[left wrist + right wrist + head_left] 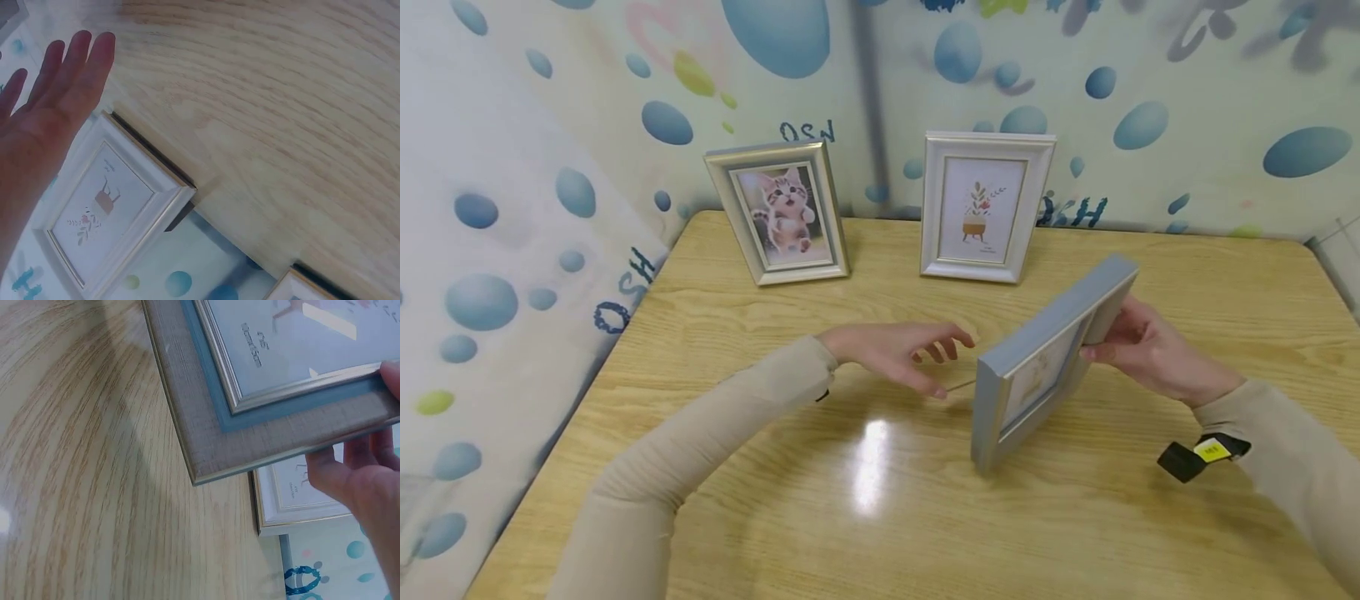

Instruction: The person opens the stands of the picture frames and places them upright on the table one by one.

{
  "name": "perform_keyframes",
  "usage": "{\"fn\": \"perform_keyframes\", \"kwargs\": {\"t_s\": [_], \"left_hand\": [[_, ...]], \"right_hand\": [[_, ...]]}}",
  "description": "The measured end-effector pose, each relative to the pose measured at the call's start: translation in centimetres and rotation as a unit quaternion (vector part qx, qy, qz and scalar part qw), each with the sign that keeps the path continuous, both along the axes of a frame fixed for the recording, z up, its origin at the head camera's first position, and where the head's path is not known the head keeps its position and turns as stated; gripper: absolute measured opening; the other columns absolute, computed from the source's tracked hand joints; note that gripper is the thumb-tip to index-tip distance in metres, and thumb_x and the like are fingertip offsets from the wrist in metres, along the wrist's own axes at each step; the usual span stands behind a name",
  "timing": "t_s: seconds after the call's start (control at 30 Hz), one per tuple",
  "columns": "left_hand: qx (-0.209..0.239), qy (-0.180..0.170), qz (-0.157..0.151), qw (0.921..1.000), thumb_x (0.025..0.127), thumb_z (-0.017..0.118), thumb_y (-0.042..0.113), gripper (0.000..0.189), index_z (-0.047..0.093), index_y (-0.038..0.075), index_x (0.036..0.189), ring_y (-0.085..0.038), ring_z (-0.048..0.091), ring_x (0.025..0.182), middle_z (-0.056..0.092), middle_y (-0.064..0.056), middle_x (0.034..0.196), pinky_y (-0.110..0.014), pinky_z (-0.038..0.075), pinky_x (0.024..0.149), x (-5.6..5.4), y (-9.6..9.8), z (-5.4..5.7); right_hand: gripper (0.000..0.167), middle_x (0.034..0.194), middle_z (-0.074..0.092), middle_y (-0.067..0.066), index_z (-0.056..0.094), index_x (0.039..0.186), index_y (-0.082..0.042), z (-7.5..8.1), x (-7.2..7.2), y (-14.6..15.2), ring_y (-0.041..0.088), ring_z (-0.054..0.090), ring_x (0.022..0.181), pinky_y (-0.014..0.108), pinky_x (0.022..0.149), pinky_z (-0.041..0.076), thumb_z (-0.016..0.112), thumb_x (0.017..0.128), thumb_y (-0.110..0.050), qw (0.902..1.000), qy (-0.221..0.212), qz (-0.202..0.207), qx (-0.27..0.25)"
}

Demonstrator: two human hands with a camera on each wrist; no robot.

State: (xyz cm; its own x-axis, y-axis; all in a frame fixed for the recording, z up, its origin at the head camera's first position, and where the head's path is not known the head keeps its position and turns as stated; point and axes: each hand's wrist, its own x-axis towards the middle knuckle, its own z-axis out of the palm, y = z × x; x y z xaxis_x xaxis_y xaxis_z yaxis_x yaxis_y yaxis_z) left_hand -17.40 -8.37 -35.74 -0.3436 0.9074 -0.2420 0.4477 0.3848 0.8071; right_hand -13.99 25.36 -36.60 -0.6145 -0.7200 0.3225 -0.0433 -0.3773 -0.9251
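My right hand (pixel 1172 358) grips a grey-blue picture frame (pixel 1052 321) by its far edge, thumb on the front and fingers behind. The picture frame is tilted on edge over the table. In the right wrist view its wood-grain border, blue inner band and silver trim (pixel 234 394) show, with a printed sheet under the glass. My left hand (pixel 895 350) reaches toward the back of this frame, fingers loosely bent and holding nothing. A thin line shows between its thumb tip and the frame. The left wrist view shows the fingers (pixel 84 72) extended.
Behind, a white picture frame (pixel 977 208) with a potted plant print stands upright. To its left stands a silver-gold frame (pixel 790 212) with a kitten picture. Both are near the back edge of the wooden table (pixel 790 500), by a wall (pixel 880 100) with blue spots.
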Motion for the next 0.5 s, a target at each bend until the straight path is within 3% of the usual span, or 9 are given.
{"fn": "perform_keyframes", "kwargs": {"t_s": [0.1, 0.27, 0.5], "left_hand": [[0.004, 0.002, 0.009, 0.9999, 0.088, 0.068, 0.027, 0.068, 0.035, 0.003, 0.142, -0.026, 0.051, 0.116, 0.050, -0.016, 0.132, -0.037, 0.045, 0.095, 0.0, -0.3, -0.1], [0.001, 0.008, -0.001, 1.0000, 0.089, 0.068, 0.026, 0.064, 0.038, 0.003, 0.141, -0.023, 0.052, 0.114, 0.051, -0.014, 0.130, -0.034, 0.046, 0.093, -0.1, -0.2, -0.3], [0.003, 0.032, 0.003, 0.9995, 0.088, 0.069, 0.020, 0.056, 0.044, 0.001, 0.134, -0.023, 0.055, 0.110, 0.054, -0.013, 0.126, -0.031, 0.048, 0.089, 0.0, -0.2, -0.3]], "right_hand": [[0.066, 0.135, 0.053, 0.010, 0.035, 0.146, -0.006, 0.2, 0.0, 0.2, 0.019, 0.051, 0.121, 0.030, 0.096, 0.045, 0.035, 0.089, 0.028, 0.9996, -0.001, -0.017, 0.020], [0.068, 0.136, 0.052, 0.007, 0.033, 0.148, -0.008, 0.4, 0.2, 0.6, 0.017, 0.051, 0.121, 0.028, 0.097, 0.044, 0.036, 0.090, 0.026, 0.9975, -0.013, -0.046, 0.053], [0.069, 0.136, 0.053, 0.008, 0.032, 0.149, -0.008, 0.3, 0.0, 1.3, 0.016, 0.052, 0.122, 0.028, 0.098, 0.043, 0.034, 0.090, 0.028, 0.9984, -0.023, -0.036, 0.037]]}}
